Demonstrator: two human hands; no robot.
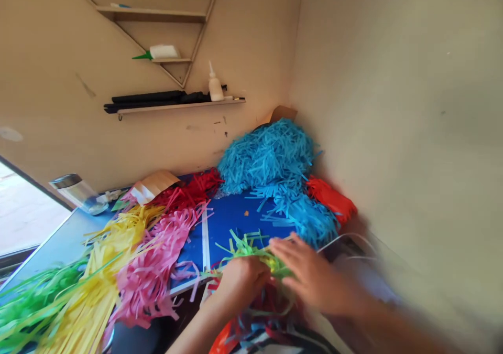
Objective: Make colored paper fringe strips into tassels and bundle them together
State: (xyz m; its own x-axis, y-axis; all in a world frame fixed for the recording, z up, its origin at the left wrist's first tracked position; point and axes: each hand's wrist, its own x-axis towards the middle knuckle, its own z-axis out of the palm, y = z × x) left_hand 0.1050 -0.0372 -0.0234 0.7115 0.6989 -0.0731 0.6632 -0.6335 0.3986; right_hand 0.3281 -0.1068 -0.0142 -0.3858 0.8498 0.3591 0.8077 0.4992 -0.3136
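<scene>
My left hand [244, 279] is curled in a pinch at the near edge of the table, its fingertips in a bunch of light green paper fringe [245, 246]. My right hand [310, 272] is slightly blurred by motion; its fingers are stretched out over the right side of the same fringe. Under both hands, red and other coloured fringe strips [271, 304] hang down toward my lap, partly hidden by the hands. What exactly lies beneath the right palm cannot be seen.
Blue fringe [271, 157] is heaped in the corner, beside red-orange fringe [332, 199]. Pink [147, 275], yellow [98, 275] and green fringe [35, 296] lie leftward on the blue table [231, 223]. A clear bottle [80, 194] leans there. A wall shelf [176, 107] bears a glue bottle [215, 87].
</scene>
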